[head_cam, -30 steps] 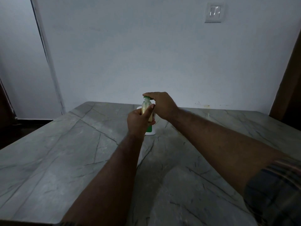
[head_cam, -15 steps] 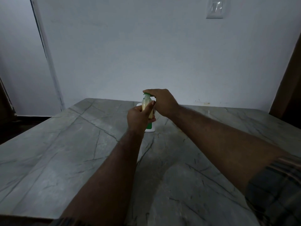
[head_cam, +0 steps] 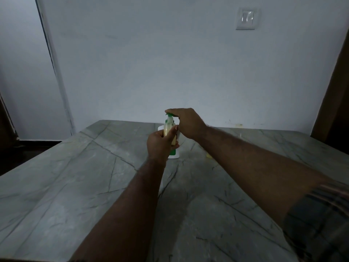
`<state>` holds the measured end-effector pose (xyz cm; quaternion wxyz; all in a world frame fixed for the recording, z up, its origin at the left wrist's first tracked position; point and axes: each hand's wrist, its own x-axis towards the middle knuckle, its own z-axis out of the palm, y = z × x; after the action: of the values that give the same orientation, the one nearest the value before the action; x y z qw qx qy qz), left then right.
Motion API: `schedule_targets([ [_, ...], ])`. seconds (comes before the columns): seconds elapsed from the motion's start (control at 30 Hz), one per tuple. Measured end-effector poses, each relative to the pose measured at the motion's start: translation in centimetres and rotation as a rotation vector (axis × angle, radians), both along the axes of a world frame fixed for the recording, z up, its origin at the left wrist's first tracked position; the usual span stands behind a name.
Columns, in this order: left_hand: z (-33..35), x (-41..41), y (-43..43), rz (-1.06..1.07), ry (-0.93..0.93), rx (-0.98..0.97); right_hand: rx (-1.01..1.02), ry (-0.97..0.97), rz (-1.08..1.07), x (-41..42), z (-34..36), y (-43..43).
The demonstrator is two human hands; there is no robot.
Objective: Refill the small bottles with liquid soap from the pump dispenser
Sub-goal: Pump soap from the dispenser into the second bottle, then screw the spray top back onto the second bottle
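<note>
Green pump head sits right above the upright small bottle. Left hand grips the bottle, held against the pump dispenser on the far table. Right hand rests flat-fingered on the head, so the press goes straight down.

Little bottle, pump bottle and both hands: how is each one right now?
small bottle: upright, held up at the spout, yellowish soap inside.
pump dispenser: standing on the table; whether its green pump head is pushed down cannot be told.
left hand: grips the small bottle.
right hand: fingers flat on the pump head.
wall switch: on or off cannot be told.
</note>
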<state>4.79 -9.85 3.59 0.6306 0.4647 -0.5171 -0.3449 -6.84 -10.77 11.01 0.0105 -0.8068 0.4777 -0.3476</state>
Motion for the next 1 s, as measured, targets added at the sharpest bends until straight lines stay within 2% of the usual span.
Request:
schedule_targets([
  [0.23,-0.3,0.0,0.3,-0.001,0.006,-0.008,0.068,-0.123,0.066,-0.5,0.4,1.3],
  [0.4,-0.4,0.0,0.6,-0.011,0.015,-0.038,-0.182,-0.239,-0.001,-3.9,2.1,4.1],
  [0.5,-0.2,-0.3,1.0,-0.050,0.018,-0.033,-0.373,-0.437,-0.060,-8.9,2.9,7.2],
  [0.6,-0.4,-0.4,1.3,-0.047,-0.015,-0.045,-0.419,-0.625,-0.297,-14.9,1.4,9.8],
  [0.67,-0.5,-0.3,1.6,-0.067,-0.029,-0.051,-0.296,-0.639,-0.530,-17.8,-1.1,10.6],
  [0.73,-0.5,-0.3,2.0,-0.090,-0.056,-0.059,-0.081,-0.627,-0.660,-19.7,-4.1,10.9],
  [0.87,-0.7,-0.3,2.6,-0.116,-0.115,-0.070,0.293,-0.478,-0.619,-19.7,-8.7,10.3],
  [1.0,-0.9,-0.6,2.9,-0.159,-0.103,-0.053,0.359,-0.371,-0.597,-17.8,-10.7,8.5],
])
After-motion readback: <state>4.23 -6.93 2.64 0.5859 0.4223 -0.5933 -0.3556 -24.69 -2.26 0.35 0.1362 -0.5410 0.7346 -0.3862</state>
